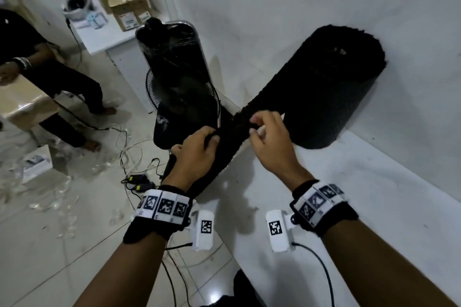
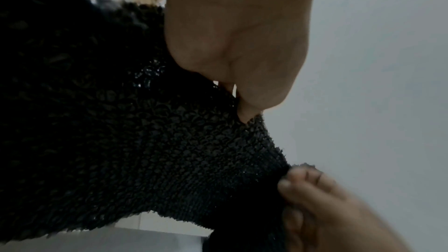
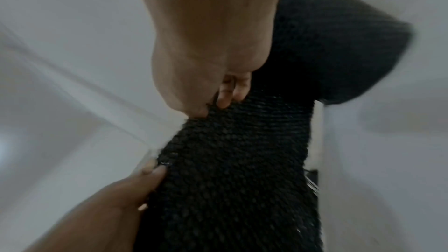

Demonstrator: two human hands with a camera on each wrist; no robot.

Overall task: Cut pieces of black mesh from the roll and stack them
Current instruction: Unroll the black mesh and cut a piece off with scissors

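A fat roll of black mesh (image 1: 334, 87) lies on the white table (image 1: 374, 202) against the wall. A loose sheet of mesh (image 1: 232, 137) runs from it toward the lower left, off the table edge. My left hand (image 1: 212, 136) grips the sheet's upper edge with curled fingers. My right hand (image 1: 255, 126) pinches the same edge a little closer to the roll. In the left wrist view the left hand (image 2: 244, 116) pinches the mesh (image 2: 145, 141) and the right hand (image 2: 298, 181) holds it lower right. The right wrist view shows the right hand (image 3: 223, 101) on the mesh (image 3: 230, 170), with the roll (image 3: 339, 45) behind.
A black fan wrapped in plastic (image 1: 174, 70) stands just left of the table. Cables and chargers (image 1: 139, 179) lie on the tiled floor below it. A person (image 1: 50, 77) sits at the far left. Cardboard boxes (image 1: 124, 5) rest on a far white table.
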